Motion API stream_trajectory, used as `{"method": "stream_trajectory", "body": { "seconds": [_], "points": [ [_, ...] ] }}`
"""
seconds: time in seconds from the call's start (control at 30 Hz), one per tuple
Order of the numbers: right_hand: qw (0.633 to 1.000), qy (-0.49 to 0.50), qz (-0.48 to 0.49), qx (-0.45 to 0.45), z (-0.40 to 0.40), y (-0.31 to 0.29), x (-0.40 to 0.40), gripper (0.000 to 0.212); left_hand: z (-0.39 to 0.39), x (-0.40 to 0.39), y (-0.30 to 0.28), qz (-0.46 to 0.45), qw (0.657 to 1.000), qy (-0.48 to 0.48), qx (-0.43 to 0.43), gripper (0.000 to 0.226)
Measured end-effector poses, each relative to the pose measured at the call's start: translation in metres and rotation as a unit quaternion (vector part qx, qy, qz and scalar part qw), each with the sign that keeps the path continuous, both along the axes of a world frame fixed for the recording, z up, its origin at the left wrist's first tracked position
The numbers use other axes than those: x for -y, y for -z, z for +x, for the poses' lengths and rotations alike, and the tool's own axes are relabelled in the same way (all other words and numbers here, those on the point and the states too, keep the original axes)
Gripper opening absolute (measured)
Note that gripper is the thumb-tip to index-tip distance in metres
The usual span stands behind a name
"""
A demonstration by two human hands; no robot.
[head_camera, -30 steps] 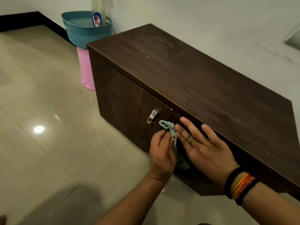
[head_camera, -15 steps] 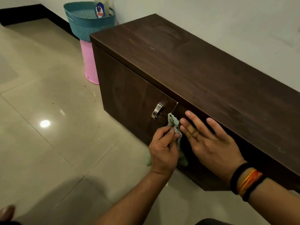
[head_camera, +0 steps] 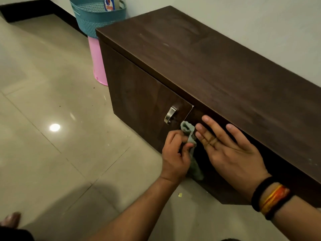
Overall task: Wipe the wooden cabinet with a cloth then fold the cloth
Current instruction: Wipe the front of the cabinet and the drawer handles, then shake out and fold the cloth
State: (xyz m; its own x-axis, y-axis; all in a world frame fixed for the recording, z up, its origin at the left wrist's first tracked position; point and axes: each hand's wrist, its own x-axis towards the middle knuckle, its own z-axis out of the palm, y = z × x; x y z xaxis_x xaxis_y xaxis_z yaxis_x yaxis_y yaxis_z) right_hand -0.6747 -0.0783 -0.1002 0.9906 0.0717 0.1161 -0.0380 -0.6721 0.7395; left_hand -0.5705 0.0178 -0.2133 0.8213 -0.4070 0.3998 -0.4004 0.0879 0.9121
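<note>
Left hand [head_camera: 175, 157] pinching crumpled pale-green cloth [head_camera: 190, 136] against dark wooden cabinet [head_camera: 217, 70] front beside curved metal handle [head_camera: 170, 114]; right hand [head_camera: 231, 153] flat, fingers spread, holding nothing

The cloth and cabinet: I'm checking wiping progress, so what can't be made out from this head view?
- Cloth: its middle is hidden inside the left hand, so its size and folds can't be judged.
- Cabinet: its right end is cut off by the picture's edge; the front behind the right hand is hidden and dark.
- Bottle in the basket: cut off by the top edge.
</note>
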Motion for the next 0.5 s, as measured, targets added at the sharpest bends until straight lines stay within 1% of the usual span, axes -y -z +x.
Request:
{"method": "stream_trajectory", "body": {
  "seconds": [0.03,0.1,0.17,0.3,0.4,0.5],
  "points": [
    [1.0,0.0,0.015,-0.001,-0.001,-0.001,0.001,0.06,0.005,-0.001,0.005,0.008,1.0,0.013,0.007,0.004],
    [0.999,0.003,0.037,0.004,-0.001,-0.003,0.002,0.062,0.013,-0.001,0.004,0.018,0.999,0.018,0.021,0.014],
    [0.999,0.007,0.05,0.011,-0.002,-0.006,0.001,0.063,0.015,-0.003,-0.001,0.026,0.999,0.017,0.028,0.016],
    [0.996,0.011,0.089,0.017,-0.002,-0.006,-0.005,0.065,0.016,-0.011,-0.004,0.011,1.0,0.011,0.012,0.01],
    [0.995,0.009,0.094,0.017,0.001,-0.006,-0.005,0.064,0.022,-0.015,-0.012,-0.013,0.999,0.035,0.008,0.007],
    [0.995,0.007,0.096,0.009,0.0,-0.003,-0.002,0.063,0.013,-0.014,-0.028,-0.002,0.999,0.038,-0.024,0.008]
  ]
}}
